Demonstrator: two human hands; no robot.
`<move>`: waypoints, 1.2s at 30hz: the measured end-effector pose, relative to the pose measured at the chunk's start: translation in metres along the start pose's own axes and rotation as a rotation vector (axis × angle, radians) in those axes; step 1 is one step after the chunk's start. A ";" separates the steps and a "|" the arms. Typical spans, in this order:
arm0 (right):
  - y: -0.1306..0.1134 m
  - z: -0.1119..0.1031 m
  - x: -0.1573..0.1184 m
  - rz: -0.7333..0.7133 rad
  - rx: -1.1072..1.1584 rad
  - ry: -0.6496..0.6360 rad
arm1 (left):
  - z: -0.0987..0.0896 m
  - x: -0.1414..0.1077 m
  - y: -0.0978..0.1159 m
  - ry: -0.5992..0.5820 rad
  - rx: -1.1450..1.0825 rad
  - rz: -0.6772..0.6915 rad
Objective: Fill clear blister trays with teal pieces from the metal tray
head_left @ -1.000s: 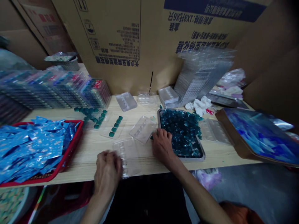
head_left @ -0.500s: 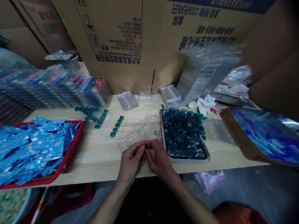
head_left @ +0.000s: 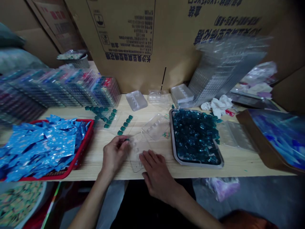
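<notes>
My left hand [head_left: 114,154] is closed in a pinch on a small dark green piece [head_left: 127,140], mostly hidden by the fingertips, at the left edge of a clear plastic tray [head_left: 140,143]. My right hand [head_left: 156,170] lies with fingers stretched out on the near right part of that tray. Behind it lies a second clear tray [head_left: 156,126]. Further left, a row of green pieces [head_left: 123,128] sits in another clear tray, and more loose-looking green pieces [head_left: 105,117] lie beside it. To the right, a grey-rimmed tray [head_left: 173,149] is heaped with glossy dark green pieces [head_left: 194,136].
A red basket [head_left: 82,144] of blue packets [head_left: 47,146] stands at the left. Filled clear packs [head_left: 100,90] are stacked behind it. Empty clear trays [head_left: 221,70] rise at the back right, near a brown box [head_left: 257,143] of blue packaging. A large carton [head_left: 133,76] borders the back.
My hands, together over the near table edge before, have parted. The left moved left to the tray with a green piece; the right now lies flat on the tray. The view shifted slightly.
</notes>
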State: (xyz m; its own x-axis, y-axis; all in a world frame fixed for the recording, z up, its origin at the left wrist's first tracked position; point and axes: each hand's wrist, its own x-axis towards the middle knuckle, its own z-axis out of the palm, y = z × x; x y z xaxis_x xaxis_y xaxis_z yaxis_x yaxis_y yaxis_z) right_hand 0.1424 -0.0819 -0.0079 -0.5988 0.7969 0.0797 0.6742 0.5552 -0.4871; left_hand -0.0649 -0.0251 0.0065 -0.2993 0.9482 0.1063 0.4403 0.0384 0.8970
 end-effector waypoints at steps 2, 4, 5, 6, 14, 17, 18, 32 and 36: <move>-0.003 0.003 0.001 0.031 0.008 -0.020 | 0.002 0.010 -0.002 -0.066 0.234 0.165; -0.005 0.004 0.002 0.056 0.018 -0.021 | 0.006 0.019 -0.004 -0.139 0.388 0.266; -0.005 0.004 0.002 0.062 0.022 -0.020 | 0.007 0.023 -0.005 -0.173 0.436 0.288; -0.006 0.005 0.003 0.067 0.025 -0.020 | 0.008 0.027 -0.006 -0.204 0.462 0.297; -0.006 0.007 0.002 0.088 0.023 -0.001 | 0.000 0.031 -0.010 -0.277 0.306 0.270; -0.006 0.006 0.004 0.084 0.032 -0.006 | 0.005 0.031 -0.016 -0.262 0.325 0.315; -0.006 0.006 0.004 0.085 0.034 -0.008 | 0.006 0.031 -0.018 -0.262 0.336 0.334; 0.010 -0.020 0.005 0.137 -0.091 0.138 | 0.069 0.040 -0.012 -0.241 0.348 0.546; 0.057 -0.062 0.013 0.401 -0.211 0.325 | 0.072 0.033 0.003 -0.262 0.436 0.548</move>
State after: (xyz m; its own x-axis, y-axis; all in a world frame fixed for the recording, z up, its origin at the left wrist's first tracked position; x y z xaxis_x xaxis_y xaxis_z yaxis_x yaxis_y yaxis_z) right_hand 0.1993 -0.0251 0.0195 -0.1354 0.9694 0.2045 0.9137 0.2020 -0.3525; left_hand -0.0121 0.0288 -0.0185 0.2468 0.9095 0.3347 0.7805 -0.3912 0.4877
